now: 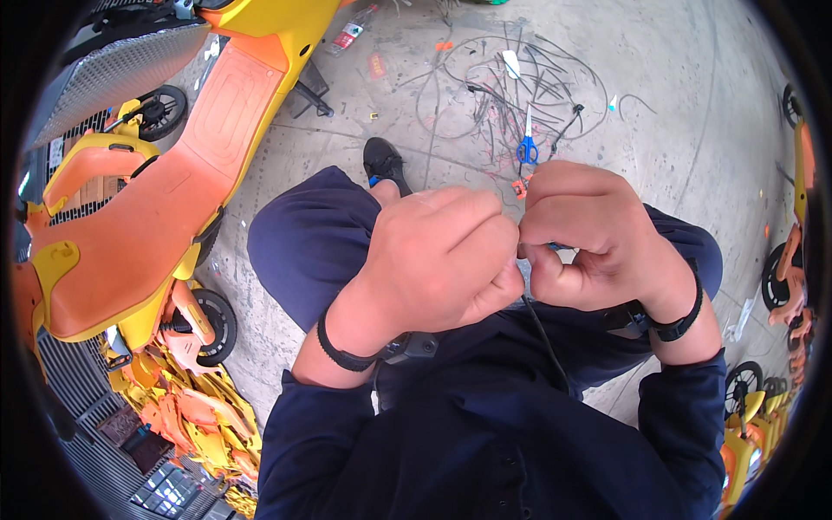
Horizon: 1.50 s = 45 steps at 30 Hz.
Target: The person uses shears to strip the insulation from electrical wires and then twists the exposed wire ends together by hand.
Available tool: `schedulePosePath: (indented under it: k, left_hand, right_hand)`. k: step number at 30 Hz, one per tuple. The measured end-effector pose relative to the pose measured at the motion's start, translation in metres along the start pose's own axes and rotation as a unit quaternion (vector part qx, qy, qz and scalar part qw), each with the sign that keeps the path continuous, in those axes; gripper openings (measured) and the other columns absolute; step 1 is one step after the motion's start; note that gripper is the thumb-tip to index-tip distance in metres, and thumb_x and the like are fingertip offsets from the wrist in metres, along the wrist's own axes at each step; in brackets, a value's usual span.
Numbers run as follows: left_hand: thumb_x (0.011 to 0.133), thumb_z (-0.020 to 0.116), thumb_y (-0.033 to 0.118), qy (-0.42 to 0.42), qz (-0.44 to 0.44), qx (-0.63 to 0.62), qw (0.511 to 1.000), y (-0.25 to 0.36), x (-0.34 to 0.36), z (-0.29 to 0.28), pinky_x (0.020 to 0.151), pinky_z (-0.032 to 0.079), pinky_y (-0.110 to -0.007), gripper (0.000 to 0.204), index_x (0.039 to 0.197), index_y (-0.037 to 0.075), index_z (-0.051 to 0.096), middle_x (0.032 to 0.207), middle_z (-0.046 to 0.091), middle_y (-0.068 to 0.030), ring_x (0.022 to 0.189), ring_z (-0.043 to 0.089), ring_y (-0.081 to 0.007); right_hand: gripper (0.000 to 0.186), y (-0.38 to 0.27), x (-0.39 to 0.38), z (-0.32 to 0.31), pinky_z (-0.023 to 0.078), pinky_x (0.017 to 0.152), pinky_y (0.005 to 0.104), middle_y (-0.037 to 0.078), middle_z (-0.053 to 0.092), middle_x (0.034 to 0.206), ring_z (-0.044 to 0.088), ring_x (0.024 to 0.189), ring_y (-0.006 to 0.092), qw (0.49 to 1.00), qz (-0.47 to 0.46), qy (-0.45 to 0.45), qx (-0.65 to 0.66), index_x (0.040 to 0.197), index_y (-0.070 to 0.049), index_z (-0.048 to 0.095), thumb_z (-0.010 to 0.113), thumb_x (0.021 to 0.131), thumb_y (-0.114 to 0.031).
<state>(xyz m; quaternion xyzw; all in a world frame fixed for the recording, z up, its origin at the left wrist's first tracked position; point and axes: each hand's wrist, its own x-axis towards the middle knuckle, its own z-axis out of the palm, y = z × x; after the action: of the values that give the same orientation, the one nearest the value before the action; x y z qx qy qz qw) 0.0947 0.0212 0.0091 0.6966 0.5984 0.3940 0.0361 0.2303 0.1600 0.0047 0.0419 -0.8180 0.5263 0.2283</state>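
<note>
My left hand (446,260) and my right hand (589,238) are both closed and meet knuckle to knuckle above my lap. A thin black cable (546,342) emerges under the left fingertips and hangs down over my dark trousers. Between the hands a small dark bit shows; most of what the fingers pinch is hidden. Through the curl of the right fingers a little blue is visible, too small to name. On the floor just beyond the hands lie blue-handled scissors (527,149) and a small orange piece (521,186).
A tangle of dark cables (542,82) spreads over the concrete floor ahead. At the left stands a large orange and yellow scooter body (230,104), with a heap of yellow and orange panels (195,412) behind it. A plastic bottle (351,33) lies at the far left.
</note>
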Motion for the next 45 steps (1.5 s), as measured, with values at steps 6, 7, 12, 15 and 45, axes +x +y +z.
schedulePosePath:
  k: [6, 7, 12, 15, 45]
  left_hand:
    - [0.061, 0.064, 0.004, 0.008, -0.016, -0.023, 1.000, 0.003, 0.003, -0.003, 0.045, 0.041, -0.032, 0.013, 0.070, 0.006, 0.054, 0.066, 0.049, -0.0064, 0.052, 0.051, -0.0230]
    - [0.062, 0.063, 0.003, 0.013, -0.031, -0.051, 0.998, 0.004, 0.003, -0.003, 0.045, 0.041, -0.032, 0.013, 0.071, 0.006, 0.055, 0.065, 0.049, -0.0067, 0.051, 0.051, -0.0234]
    - [0.065, 0.063, 0.003, 0.017, -0.044, -0.127, 0.991, 0.001, 0.002, -0.003, 0.046, 0.041, -0.033, 0.010, 0.072, 0.005, 0.055, 0.064, 0.049, -0.0076, 0.051, 0.050, -0.0248]
    - [0.067, 0.063, 0.005, 0.000, -0.042, -0.120, 0.992, 0.000, 0.003, -0.004, 0.047, 0.042, -0.034, 0.010, 0.072, 0.005, 0.055, 0.066, 0.050, -0.0078, 0.052, 0.051, -0.0253]
    - [0.088, 0.067, 0.007, 0.032, -0.180, -0.346, 0.920, -0.001, -0.004, -0.002, 0.056, 0.043, -0.020, 0.017, 0.103, 0.000, 0.062, 0.087, 0.063, -0.0058, 0.061, 0.053, -0.0072]
  right_hand:
    - [0.008, -0.005, 0.001, -0.003, 0.040, 0.050, 0.0317, 0.006, 0.049, 0.062, 0.050, 0.056, 0.0229, 0.998, 0.031, -0.015, 0.054, 0.068, -0.004, 0.057, 0.063, 0.064, 0.001]
    - [0.008, -0.005, 0.001, -0.003, 0.040, 0.050, 0.0317, 0.006, 0.049, 0.062, 0.050, 0.056, 0.0229, 0.998, 0.030, -0.015, 0.054, 0.068, -0.004, 0.057, 0.063, 0.064, 0.001]
    - [0.007, -0.010, 0.002, -0.006, 0.040, 0.049, 0.0310, 0.005, 0.050, 0.062, 0.049, 0.055, 0.0208, 0.994, 0.056, -0.021, 0.093, 0.068, -0.004, 0.059, 0.061, 0.065, 0.001]
    - [0.007, -0.006, 0.002, -0.005, 0.040, 0.050, 0.0315, 0.006, 0.050, 0.062, 0.049, 0.056, 0.0220, 0.997, 0.038, -0.014, 0.061, 0.069, -0.004, 0.058, 0.062, 0.065, 0.001]
    - [0.009, 0.001, -0.003, -0.013, 0.039, 0.055, 0.0253, 0.003, 0.058, 0.069, 0.048, 0.059, 0.0106, 0.980, 0.074, 0.018, 0.185, 0.076, -0.001, 0.062, 0.053, 0.077, 0.000]
